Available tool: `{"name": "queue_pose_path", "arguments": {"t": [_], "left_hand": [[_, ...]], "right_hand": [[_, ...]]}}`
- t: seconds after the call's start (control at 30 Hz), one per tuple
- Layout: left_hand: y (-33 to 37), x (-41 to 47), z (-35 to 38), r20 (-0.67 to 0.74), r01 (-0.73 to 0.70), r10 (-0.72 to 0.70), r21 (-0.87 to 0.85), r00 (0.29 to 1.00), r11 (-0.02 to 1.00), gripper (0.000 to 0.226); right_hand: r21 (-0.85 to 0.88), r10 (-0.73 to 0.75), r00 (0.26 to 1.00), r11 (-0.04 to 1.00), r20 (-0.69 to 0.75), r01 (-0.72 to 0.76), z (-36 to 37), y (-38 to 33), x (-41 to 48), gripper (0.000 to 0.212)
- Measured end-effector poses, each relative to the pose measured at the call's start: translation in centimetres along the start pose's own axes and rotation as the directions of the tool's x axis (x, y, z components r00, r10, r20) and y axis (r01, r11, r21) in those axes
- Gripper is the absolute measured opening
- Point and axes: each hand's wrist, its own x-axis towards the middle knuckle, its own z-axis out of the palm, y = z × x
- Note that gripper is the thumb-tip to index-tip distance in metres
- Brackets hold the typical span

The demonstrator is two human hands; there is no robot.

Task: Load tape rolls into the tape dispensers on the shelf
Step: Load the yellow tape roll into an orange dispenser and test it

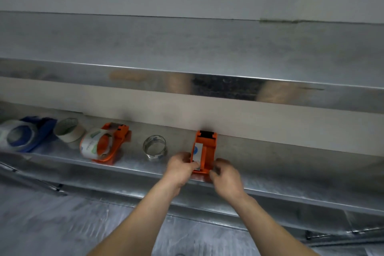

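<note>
An orange tape dispenser (207, 147) stands on the steel shelf (270, 174), its near end at the front edge. My left hand (180, 169) grips its near left side, fingers curled on a white label or tape piece there. Curled fingers of my right hand (225, 176) hold its near right corner. A clear tape roll (154, 147) stands loose just left of it. Further left a second orange dispenser (112, 143) carries a roll of tape (93, 144). A beige tape roll (69, 130) sits beside that, then a blue dispenser (22, 135) with a roll in it.
An upper steel shelf (207, 81) overhangs the lower one, its front lip reflecting my arms. A white wall backs both shelves. Below the lower shelf lies a steel worktop (62, 224). The picture is motion-blurred.
</note>
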Motion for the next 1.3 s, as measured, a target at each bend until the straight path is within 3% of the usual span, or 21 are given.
{"name": "queue_pose_path", "arguments": {"t": [0.23, 0.37, 0.47, 0.6, 0.67, 0.77, 0.83, 0.9, 1.0, 1.07, 1.2, 1.3], "left_hand": [[-2.7, 3.6, 0.4, 0.097, 0.043, -0.052, 0.094, 0.994, 0.995, 0.023], [2.1, 3.1, 0.3, 0.000, -0.056, 0.057, 0.130, 0.998, 0.990, 0.013], [5.6, 3.8, -0.8, -0.033, -0.104, 0.116, 0.257, 0.993, 0.961, 0.037], [5.7, 4.1, -1.6, 0.021, -0.046, 0.042, 0.289, 0.999, 0.956, 0.040], [5.3, 4.3, -1.6, 0.029, -0.046, 0.039, 0.292, 0.999, 0.955, 0.041], [5.4, 4.5, -1.9, 0.048, -0.063, 0.051, 0.286, 0.998, 0.956, 0.044], [5.5, 4.4, -1.8, 0.073, -0.072, 0.054, 0.285, 0.996, 0.956, 0.040], [5.8, 4.2, -1.8, 0.091, -0.080, 0.058, 0.260, 0.994, 0.962, 0.037], [6.0, 4.1, -1.7, 0.084, -0.035, 0.019, 0.203, 0.996, 0.979, 0.038], [6.1, 4.3, -1.8, 0.076, -0.009, -0.005, 0.191, 0.997, 0.982, 0.040], [5.9, 4.8, -2.0, 0.095, 0.021, -0.039, 0.189, 0.995, 0.982, 0.045], [5.7, 5.1, -1.9, 0.099, 0.027, -0.049, 0.216, 0.994, 0.976, 0.049]], "right_hand": [[-0.153, -0.039, 0.996, 0.987, 0.084, 0.051, 0.8, 0.1, 1.0, 0.017], [-0.261, -0.044, 0.994, 0.963, 0.104, 0.070, 0.9, 0.1, 1.3, 0.024], [-0.298, -0.057, 0.993, 0.951, 0.106, 0.086, 1.5, -0.2, 1.0, 0.026], [-0.337, -0.067, 0.993, 0.936, 0.099, 0.097, 2.0, -0.3, 0.7, 0.026], [-0.271, -0.019, 0.993, 0.961, 0.120, 0.051, 1.6, -0.8, 0.9, 0.025], [0.120, 0.105, 0.994, 0.987, 0.003, -0.105, 0.1, -2.3, 1.4, 0.015], [0.367, 0.091, 0.993, 0.929, -0.080, -0.055, -0.8, -3.8, 1.6, 0.036], [0.465, 0.051, 0.994, 0.885, -0.095, -0.001, -1.0, -5.3, 1.9, 0.045], [0.365, 0.048, 0.990, 0.931, -0.131, 0.003, -0.8, -7.1, 2.6, 0.021], [0.323, 0.030, 0.988, 0.946, -0.153, 0.021, -0.6, -6.8, 2.9, 0.024], [0.416, 0.100, 0.967, 0.909, -0.234, 0.007, -1.5, -4.6, 2.8, 0.031], [0.185, 0.174, 0.924, 0.976, -0.340, -0.116, -3.3, -2.3, 2.8, 0.027]]}}
